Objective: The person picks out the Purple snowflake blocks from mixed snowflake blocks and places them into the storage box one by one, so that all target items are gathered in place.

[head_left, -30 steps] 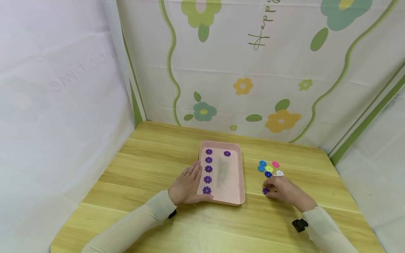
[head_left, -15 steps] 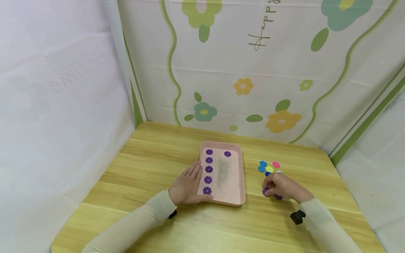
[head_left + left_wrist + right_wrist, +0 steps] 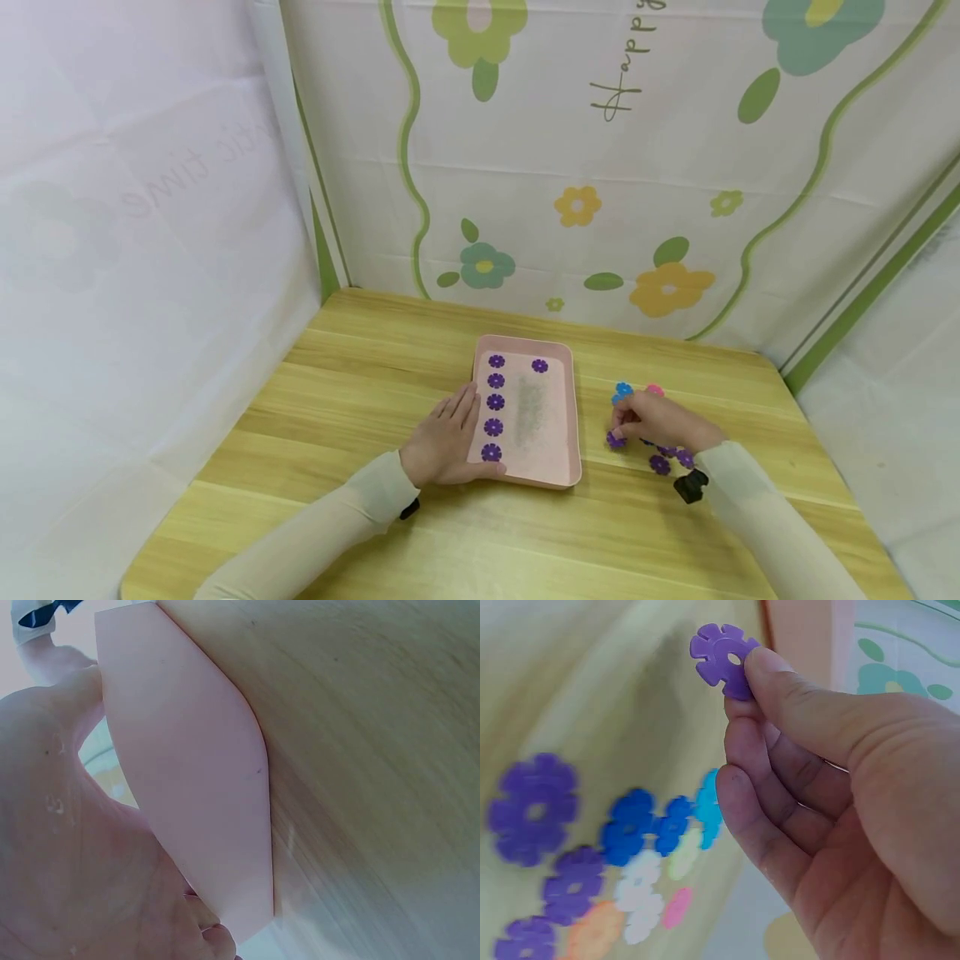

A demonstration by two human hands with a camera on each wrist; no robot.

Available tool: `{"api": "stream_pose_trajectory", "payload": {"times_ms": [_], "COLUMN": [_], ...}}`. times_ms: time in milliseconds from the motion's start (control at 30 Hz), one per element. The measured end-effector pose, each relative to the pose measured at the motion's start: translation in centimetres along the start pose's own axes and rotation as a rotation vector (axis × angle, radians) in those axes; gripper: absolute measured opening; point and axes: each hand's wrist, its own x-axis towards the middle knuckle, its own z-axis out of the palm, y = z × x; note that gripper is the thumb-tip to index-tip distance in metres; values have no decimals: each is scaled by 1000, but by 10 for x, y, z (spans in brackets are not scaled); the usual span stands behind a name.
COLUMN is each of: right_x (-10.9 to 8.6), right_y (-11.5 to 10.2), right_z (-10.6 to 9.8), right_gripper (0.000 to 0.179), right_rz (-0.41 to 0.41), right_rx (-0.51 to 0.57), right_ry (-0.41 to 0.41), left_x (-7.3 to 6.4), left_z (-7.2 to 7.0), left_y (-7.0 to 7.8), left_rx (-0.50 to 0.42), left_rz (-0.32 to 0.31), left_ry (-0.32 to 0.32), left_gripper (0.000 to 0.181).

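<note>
My right hand (image 3: 660,420) pinches a purple flower-shaped interlocking disc (image 3: 714,658) between thumb and fingertips, to the right of the pink tray (image 3: 576,425). My left hand (image 3: 441,442) rests on the tray's near left corner, its straight fingers along the left rim and the thumb at the front rim. Inside the tray, several purple discs (image 3: 496,402) stand in a column down the left side. Another purple disc (image 3: 540,366) lies at the far right. In the left wrist view, the palm lies against the tray's outer wall (image 3: 195,772).
Below and beside my right hand lie more loose discs: purple (image 3: 534,810), dark blue (image 3: 628,826), white (image 3: 639,886), orange (image 3: 594,930), pink (image 3: 677,907), light blue and yellow-green. A patterned cloth (image 3: 525,167) hangs behind the wooden table (image 3: 360,375).
My right hand has taken up a purple disc and moved slightly left and away from me with it, uncovering other purple discs. The left hand and tray have stayed put.
</note>
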Motion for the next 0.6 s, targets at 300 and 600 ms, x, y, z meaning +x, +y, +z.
{"api": "stream_pose_trajectory", "payload": {"times_ms": [300,600], "right_x": [28,63], "right_y": [-12,-35], "right_z": [-29,-49], "right_gripper": [14,14], "right_rz": [21,63], "right_rx": [-48,-29], "right_ry": [-2,14], "left_x": [0,0], "left_z": [1,1], "left_y": [0,-1], "left_rx": [12,2], "left_rz": [2,-3], "left_ry": [8,0], "left_gripper": [121,121]}}
